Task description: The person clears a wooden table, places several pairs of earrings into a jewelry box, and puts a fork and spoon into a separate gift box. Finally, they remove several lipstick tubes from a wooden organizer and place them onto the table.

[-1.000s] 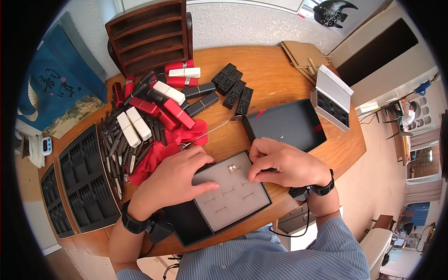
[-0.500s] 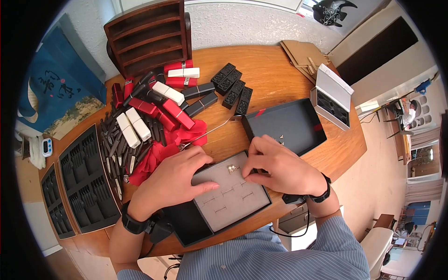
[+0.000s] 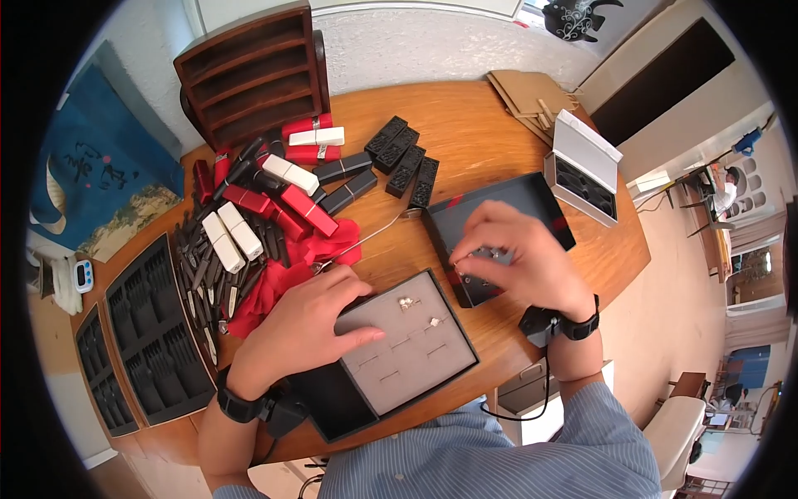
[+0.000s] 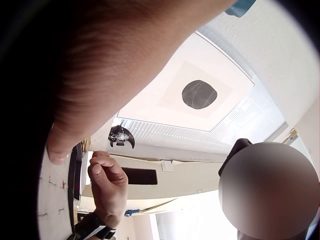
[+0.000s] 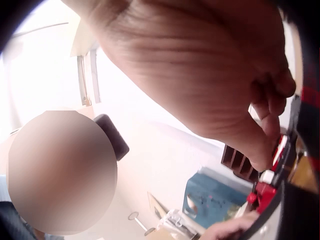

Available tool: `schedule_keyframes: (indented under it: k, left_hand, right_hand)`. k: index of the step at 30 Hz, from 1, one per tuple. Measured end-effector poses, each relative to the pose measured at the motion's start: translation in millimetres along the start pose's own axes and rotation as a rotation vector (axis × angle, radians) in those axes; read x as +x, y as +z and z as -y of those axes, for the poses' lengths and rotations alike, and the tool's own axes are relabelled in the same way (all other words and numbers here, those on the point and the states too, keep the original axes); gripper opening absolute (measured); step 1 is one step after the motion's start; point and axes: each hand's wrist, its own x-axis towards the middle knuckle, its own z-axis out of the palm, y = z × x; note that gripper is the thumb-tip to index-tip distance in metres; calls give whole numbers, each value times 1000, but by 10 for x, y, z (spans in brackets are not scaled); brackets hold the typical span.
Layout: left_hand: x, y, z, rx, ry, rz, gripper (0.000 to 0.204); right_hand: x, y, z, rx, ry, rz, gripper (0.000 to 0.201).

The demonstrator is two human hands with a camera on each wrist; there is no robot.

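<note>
- Grey padding (image 3: pixel 399 366) lines our open box (image 3: pixel 332 409), which lies on the table (image 3: pixel 457 108) nearest us; two small ornaments (image 3: pixel 406 303) sit in its slots.
- Our left hand (image 3: pixel 295 328) lies at the box's far left edge, fingers relaxed and released.
- Our right hand (image 3: pixel 528 258) is over the black tray (image 3: pixel 539 195), thumb and fingers bent close together; we cannot tell whether they pinch anything.
- Farther out, we see black carved blocks (image 3: pixel 405 170), red cloth (image 3: pixel 339 239) and a white case (image 3: pixel 586 154), lid up.
</note>
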Motion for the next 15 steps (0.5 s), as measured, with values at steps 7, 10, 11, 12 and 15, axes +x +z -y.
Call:
schedule_keyframes:
  k: [7, 10, 11, 12, 15]
  left_hand:
    - [-4, 5, -8, 14, -4, -19, 46]
    - [-2, 7, -1, 14, 4, -19, 46]
    - [-3, 7, 0, 15, 6, -18, 46]
    - [-3, 5, 2, 9, 1, -15, 46]
    - [-4, 7, 0, 6, -4, -13, 46]
  right_hand:
    - [-23, -128, -283, -318, 241, 25, 8]
    - [-40, -111, -298, -337, 170, 114, 13]
    - [-53, -96, -290, -365, 104, 148, 17]
    - [-62, -83, -275, -366, 104, 147, 17]
    - [-61, -55, -242, -393, 172, 231, 19]
